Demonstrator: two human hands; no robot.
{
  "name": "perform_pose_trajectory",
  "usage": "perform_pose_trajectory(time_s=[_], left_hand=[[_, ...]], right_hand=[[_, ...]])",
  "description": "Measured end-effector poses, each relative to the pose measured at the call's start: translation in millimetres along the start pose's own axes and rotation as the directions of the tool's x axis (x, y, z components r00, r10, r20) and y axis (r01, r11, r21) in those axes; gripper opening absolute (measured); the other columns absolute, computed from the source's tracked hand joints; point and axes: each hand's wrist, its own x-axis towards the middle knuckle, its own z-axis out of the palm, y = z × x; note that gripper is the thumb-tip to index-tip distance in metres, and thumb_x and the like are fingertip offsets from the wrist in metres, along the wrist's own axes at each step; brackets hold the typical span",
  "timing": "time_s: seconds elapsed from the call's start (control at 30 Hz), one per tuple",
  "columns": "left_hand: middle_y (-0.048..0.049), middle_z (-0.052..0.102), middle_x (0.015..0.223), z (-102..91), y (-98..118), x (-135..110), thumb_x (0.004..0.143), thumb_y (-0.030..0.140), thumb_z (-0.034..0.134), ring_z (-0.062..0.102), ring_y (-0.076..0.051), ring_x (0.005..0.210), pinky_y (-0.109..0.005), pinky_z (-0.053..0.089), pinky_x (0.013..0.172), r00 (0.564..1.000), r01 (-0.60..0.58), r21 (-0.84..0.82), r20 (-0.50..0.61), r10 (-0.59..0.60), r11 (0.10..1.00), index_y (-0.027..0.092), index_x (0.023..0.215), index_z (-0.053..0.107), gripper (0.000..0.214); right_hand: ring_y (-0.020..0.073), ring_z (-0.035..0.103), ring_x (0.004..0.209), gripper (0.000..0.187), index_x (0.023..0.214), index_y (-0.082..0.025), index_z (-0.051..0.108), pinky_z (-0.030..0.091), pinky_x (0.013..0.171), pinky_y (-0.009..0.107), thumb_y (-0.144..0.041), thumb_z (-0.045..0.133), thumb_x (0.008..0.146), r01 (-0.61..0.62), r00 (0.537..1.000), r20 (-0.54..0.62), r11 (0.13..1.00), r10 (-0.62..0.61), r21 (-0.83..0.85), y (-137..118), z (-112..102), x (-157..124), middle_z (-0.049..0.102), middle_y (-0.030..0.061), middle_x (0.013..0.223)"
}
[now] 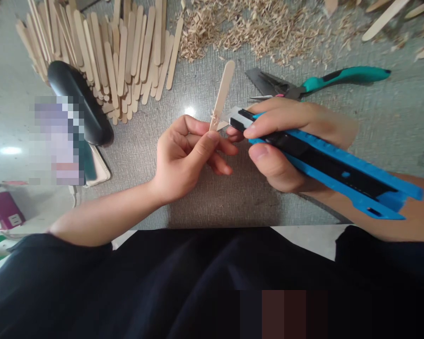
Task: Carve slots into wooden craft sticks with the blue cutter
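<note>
Grey textured tabletop (134,155) over here, pretty messy ngl: wooden sticks (121,63) heaped far left, shavings (268,30) strewn beside, teal-handled pliers (314,84) further right, black oblong case (88,113) by heap.

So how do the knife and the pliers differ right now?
The knife is gripped in the right hand; the pliers lie on the table beyond that hand. The knife's body is blue and black; the pliers' grip is teal and black. Both show black parts.

Held stick (225,84) over tabletop (198,209), between stick pile (122,52) left and pliers (342,80) right, shavings (268,28) behind.
</note>
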Motion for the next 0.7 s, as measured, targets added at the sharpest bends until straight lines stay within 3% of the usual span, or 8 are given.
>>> perform_pose_trajectory(time_s=[0.13, 0.33, 0.5, 0.7], left_hand=[[0.0040, 0.092, 0.097, -1.1, -2.6, -1.8, 0.106, 0.062, 0.084, 0.084, -0.013, 0.062, -0.022, 0.067, 0.056, 1.000, -0.023, 0.042, -0.004, 0.023, 0.999, 0.026, 0.106, 0.052, 0.049], [0.0031, 0.092, 0.096, -0.5, -3.7, -1.7, 0.108, 0.062, 0.082, 0.087, -0.016, 0.066, -0.024, 0.068, 0.057, 0.999, -0.047, 0.063, -0.005, 0.047, 0.997, 0.026, 0.105, 0.052, 0.047], [0.0049, 0.090, 0.088, 0.6, -2.8, -0.8, 0.109, 0.059, 0.082, 0.088, -0.018, 0.068, -0.024, 0.070, 0.058, 0.997, -0.072, 0.047, 0.003, 0.072, 0.996, 0.026, 0.106, 0.053, 0.044], [0.0052, 0.089, 0.086, -0.4, 2.0, -1.9, 0.107, 0.060, 0.084, 0.085, -0.015, 0.062, -0.022, 0.067, 0.055, 0.999, -0.045, 0.089, 0.022, 0.043, 0.995, 0.025, 0.103, 0.053, 0.047]], right_hand=[[0.0267, 0.085, 0.081, 0.035, 0.126, -0.041, 0.083, 0.071, 0.070, 0.041, -0.030, 0.083, 0.093, 0.079, 0.997, 0.021, 0.995, -0.080, 0.054, 9.4, -2.2, -1.2, 0.085, -0.0035, 0.089], [0.0217, 0.087, 0.087, 0.025, 0.117, -0.033, 0.079, 0.073, 0.077, 0.031, -0.029, 0.079, 0.093, 0.192, 0.978, 0.106, 0.973, -0.180, -0.126, 5.0, -7.4, 0.1, 0.085, -0.0012, 0.098], [0.0223, 0.086, 0.089, 0.017, 0.113, -0.038, 0.078, 0.073, 0.075, 0.036, -0.035, 0.071, 0.098, 0.140, 0.986, 0.119, 0.961, -0.115, -0.237, 0.5, -4.8, -3.7, 0.085, -0.0016, 0.108], [0.0207, 0.087, 0.090, 0.020, 0.115, -0.032, 0.078, 0.073, 0.081, 0.032, -0.024, 0.075, 0.097, 0.114, 0.982, 0.167, 0.981, -0.088, -0.156, -8.2, -9.9, 1.7, 0.086, -0.0007, 0.105]])
